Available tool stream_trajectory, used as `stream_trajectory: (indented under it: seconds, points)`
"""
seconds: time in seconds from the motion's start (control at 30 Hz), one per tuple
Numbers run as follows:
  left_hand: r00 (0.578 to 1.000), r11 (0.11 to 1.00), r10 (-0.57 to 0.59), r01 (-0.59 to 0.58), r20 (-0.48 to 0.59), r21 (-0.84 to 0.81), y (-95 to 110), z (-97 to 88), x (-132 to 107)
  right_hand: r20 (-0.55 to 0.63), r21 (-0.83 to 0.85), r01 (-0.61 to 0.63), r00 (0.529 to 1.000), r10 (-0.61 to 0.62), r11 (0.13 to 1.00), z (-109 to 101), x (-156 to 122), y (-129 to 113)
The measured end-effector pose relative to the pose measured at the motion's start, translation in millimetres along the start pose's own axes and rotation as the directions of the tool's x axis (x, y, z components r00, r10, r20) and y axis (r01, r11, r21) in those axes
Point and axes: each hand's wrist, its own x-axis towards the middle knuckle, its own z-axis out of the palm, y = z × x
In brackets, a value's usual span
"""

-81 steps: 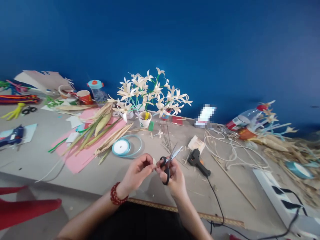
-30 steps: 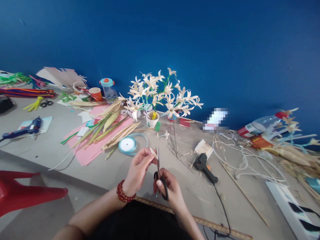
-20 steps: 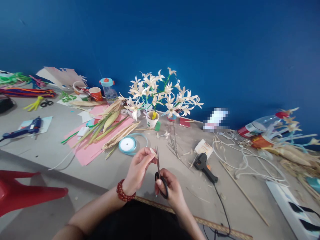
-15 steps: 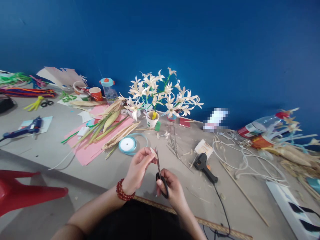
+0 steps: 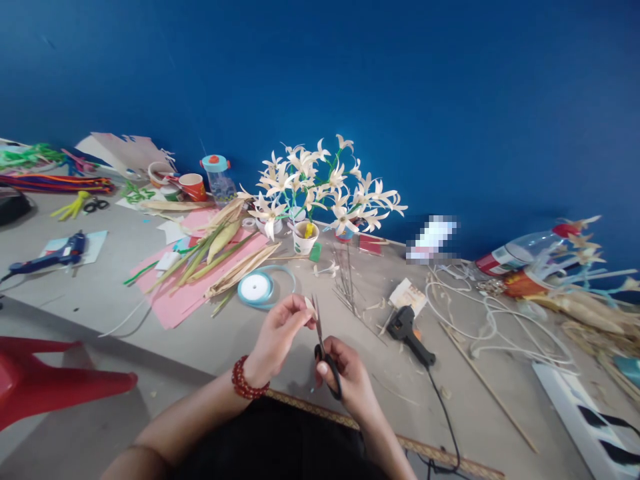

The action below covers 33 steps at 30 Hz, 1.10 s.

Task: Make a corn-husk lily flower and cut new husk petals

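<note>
My left hand (image 5: 283,328), a red bead bracelet at its wrist, pinches a small pale petal-like piece (image 5: 309,306) between thumb and fingers. Held in my right hand (image 5: 347,372) is a pair of black-handled scissors (image 5: 329,371), its blades pointing up right beside the pale piece. Whether the blades touch the piece I cannot tell. Just beyond my left hand lies a spool of light-blue ribbon (image 5: 255,289). Farther back, white paper-like flowers (image 5: 310,180) on green stems stand in a paper cup (image 5: 305,238).
Corn husks (image 5: 225,243) lie on pink paper (image 5: 173,310) to the left. A black glue gun (image 5: 413,337) with its cord rests at right, near thin wires (image 5: 347,287) and a white cable (image 5: 495,320). A blue glue gun (image 5: 60,257) and red stool (image 5: 65,380) are farther left.
My right hand and the scissors have shifted slightly to the right and down, a little away from the left fingers. The pale piece has turned slightly in my left hand.
</note>
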Motion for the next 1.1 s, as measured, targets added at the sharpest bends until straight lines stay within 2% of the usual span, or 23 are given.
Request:
stream_trajectory:
  seconds: [0.6,1.1]
  points:
    - [1.0,1.0,-0.016,0.016,-0.001,0.022,0.8,-2.3,1.2,-0.015,-0.058,-0.036,0.999,0.035,0.998,-2.4,-0.7,-0.5]
    - [1.0,0.992,-0.018,0.016,0.02,0.128,9.7,-8.9,2.5,0.006,-0.07,-0.048,0.999,0.048,0.996,-2.2,0.8,-3.6]
